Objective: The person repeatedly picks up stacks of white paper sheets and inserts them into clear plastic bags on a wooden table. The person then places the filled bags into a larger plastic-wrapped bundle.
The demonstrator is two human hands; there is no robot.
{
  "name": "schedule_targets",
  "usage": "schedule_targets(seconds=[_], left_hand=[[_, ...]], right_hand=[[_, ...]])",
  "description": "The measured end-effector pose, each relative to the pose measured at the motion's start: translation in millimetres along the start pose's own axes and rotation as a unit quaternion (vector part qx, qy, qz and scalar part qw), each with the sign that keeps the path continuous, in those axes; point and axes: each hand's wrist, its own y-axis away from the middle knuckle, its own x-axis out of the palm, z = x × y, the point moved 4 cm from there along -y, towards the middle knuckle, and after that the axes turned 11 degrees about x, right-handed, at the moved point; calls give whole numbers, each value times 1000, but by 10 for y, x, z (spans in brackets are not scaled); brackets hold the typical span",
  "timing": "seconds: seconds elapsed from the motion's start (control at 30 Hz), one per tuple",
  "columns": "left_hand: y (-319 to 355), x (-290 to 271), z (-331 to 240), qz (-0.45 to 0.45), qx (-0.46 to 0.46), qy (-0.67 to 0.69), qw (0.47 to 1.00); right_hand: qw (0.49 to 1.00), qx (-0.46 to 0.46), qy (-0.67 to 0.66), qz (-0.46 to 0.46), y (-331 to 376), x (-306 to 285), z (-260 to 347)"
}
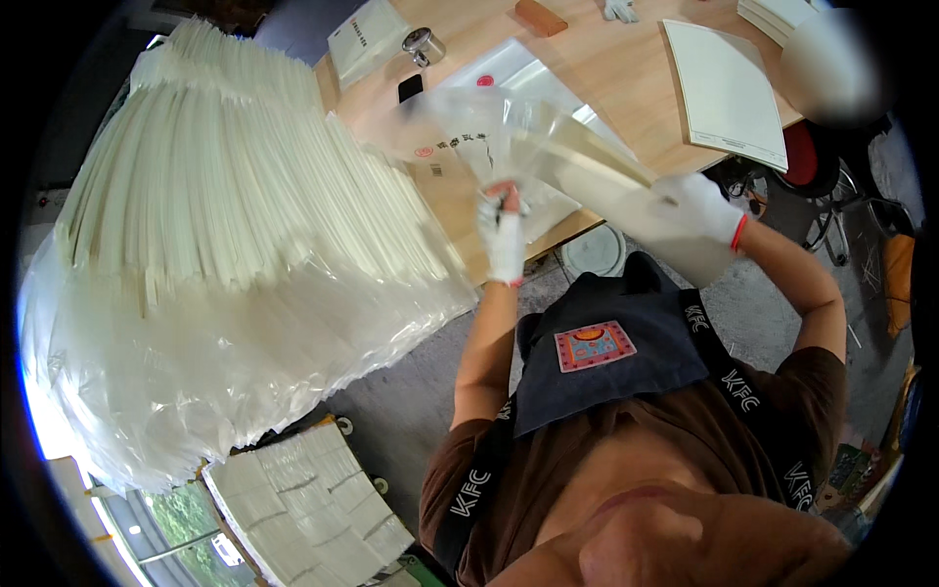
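Holding the clear bag [509, 137] pinched in your left hand [505, 240] over the table edge [548, 240], your right hand [696, 207] gripped the booklet [606, 186] (half inside); it could have snagged and torn the film.

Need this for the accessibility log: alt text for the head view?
A person's gloved left hand and right hand hold a cream booklet partly inside a clear plastic sleeve over a wooden table. A large heap of bagged booklets fills the left side.
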Motion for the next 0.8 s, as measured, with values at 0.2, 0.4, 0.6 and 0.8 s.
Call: schedule_targets(seconds=[0.2,0.4,0.6,0.8], left_hand=[[-155,881,-678,275,196,-252,907],[492,414,-105,266,187,-198,925],[9,1192,-707,313,225,-141,912],[158,1535,-411,326,334,-234,853]], right_hand=[[982,-110,146,-55,28,-86,580],[788,189,-573,127,-46,-6,-84],[998,9,9,-66,-606,608,-329],[912,-31,228,-341,-493,746,144]])
